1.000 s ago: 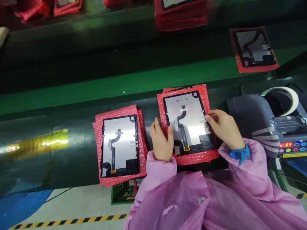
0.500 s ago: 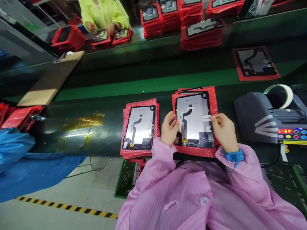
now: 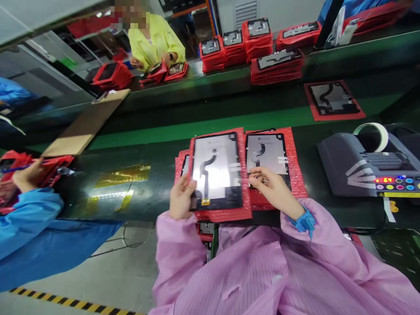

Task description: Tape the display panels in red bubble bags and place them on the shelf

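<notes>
My left hand (image 3: 181,197) grips the left edge of a screen panel (image 3: 218,168) together with its red bubble sheet (image 3: 246,192). That panel is held above the left stack, whose red sheets (image 3: 179,162) show behind it. Silver with a black border, it has a dark curved cable on its back. To the right lies a similar panel (image 3: 274,151) on the right stack. Over this one is my right hand (image 3: 271,186), fingers curled and thumb near the fingertips; whether anything small is between them is too small to tell.
A grey tape dispenser (image 3: 348,162) stands at the right. Across the belt (image 3: 157,129) are red stacks (image 3: 259,43) and a person in yellow (image 3: 157,41). At the left are a wooden board (image 3: 85,124) and another person's blue sleeve (image 3: 33,218).
My left hand has moved left with the top panel and its red sheet, from the right stack to over the left stack. My right hand has left the right edge and moved inward.
</notes>
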Motion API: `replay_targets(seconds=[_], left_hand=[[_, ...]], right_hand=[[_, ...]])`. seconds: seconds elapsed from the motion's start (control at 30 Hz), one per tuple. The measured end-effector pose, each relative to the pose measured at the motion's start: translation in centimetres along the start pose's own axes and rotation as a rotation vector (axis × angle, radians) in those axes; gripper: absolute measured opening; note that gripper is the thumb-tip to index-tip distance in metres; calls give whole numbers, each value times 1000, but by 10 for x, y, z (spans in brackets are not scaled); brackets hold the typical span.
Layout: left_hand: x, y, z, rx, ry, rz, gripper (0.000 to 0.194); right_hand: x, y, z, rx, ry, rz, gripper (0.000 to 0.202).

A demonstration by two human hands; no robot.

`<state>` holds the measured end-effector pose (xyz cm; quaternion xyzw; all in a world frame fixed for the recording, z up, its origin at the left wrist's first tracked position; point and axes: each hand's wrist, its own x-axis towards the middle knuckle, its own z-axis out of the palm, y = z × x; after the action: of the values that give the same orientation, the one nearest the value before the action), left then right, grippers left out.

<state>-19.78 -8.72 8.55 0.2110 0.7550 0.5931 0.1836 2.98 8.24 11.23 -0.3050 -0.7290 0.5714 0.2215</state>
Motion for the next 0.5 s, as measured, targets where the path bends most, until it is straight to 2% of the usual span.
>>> replay_targets(seconds=[0.07, 0.17, 0.23, 0.27, 0.33, 0.4, 0.43, 0.5], left_hand=[[16, -9, -34, -98, 65, -113, 63], [34, -27, -68, -73, 99, -234, 61], [37, -34, -78, 116, 123, -200, 50], [34, -34, -80, 266, 154, -128, 44], [23, -27, -72, 576, 235, 79, 34], [5, -15, -47, 706, 244, 264, 31], [-4, -9, -28, 690, 200, 316, 32], [-22, 0, 20, 567, -2, 400, 33]], right_hand=[[1, -1, -13, -188, 10, -21, 26], [7, 19, -49, -537, 228, -23, 33], [13, 40, -74, -740, 352, 35, 40], [16, 51, -84, -798, 378, 82, 43], [17, 67, -95, -805, 361, 165, 47], [11, 75, -96, -729, 360, 169, 43], [4, 76, -92, -676, 383, 137, 40], [-19, 76, -78, -563, 474, 53, 34]])
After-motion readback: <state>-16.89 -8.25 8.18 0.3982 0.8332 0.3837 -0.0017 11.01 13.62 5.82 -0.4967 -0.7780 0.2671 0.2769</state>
